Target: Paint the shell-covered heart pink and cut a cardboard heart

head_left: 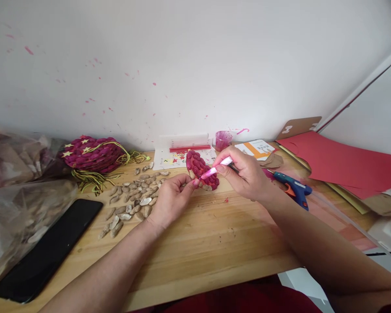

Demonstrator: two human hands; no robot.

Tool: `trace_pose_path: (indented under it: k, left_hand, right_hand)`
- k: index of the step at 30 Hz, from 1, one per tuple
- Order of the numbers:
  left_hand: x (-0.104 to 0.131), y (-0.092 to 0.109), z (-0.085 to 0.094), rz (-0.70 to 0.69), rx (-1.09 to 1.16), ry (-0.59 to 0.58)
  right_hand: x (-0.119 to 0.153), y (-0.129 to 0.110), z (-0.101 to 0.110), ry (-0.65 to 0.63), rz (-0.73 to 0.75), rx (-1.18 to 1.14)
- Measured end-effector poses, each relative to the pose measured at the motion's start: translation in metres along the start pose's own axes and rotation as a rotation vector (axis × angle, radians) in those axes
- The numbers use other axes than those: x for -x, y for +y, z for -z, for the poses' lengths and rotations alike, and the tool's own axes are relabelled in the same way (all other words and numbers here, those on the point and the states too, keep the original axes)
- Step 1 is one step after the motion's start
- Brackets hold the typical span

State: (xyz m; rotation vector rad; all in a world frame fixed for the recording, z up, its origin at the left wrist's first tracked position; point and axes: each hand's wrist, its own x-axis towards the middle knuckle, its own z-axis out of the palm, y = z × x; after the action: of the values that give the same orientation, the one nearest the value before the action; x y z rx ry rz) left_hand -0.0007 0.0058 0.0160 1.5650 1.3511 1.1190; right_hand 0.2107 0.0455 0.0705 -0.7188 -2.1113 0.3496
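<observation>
In the middle of the view is a craft piece covered in peanut shells [197, 163], most painted magenta, with a few bare tan shells along its lower edge. My left hand [174, 193] pinches this piece at its lower left edge. My right hand [244, 174] is closed round a white paintbrush [215, 170] stained pink. The brush's pink end touches the shells close to my left fingertips. Loose peanut shells [140, 191] lie spread on the table to the left of my left hand.
A black phone [48, 250] and plastic bags of shells [29, 213] are at left. Behind them sits a finished-looking magenta shell bundle [94, 154] with stars. A pink-stained cup [223, 140] stands near the wall. At right lie a blue glue gun [295, 189] and red paper [342, 165].
</observation>
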Motion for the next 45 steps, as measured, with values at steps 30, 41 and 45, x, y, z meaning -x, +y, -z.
trace_pose_path:
  k: [30, 41, 45]
  left_hand:
    - [0.0, -0.005, -0.001, 0.023, 0.047, -0.033]
    - [-0.002, -0.002, -0.001, 0.034, 0.092, -0.039]
    - [-0.002, -0.003, -0.001, 0.051, 0.096, -0.04]
  right_hand:
    - [0.003, 0.006, -0.005, 0.145, -0.104, -0.022]
    - [0.002, 0.019, -0.01, 0.151, -0.239, -0.151]
    - [0.002, 0.019, -0.012, 0.1, -0.238, -0.175]
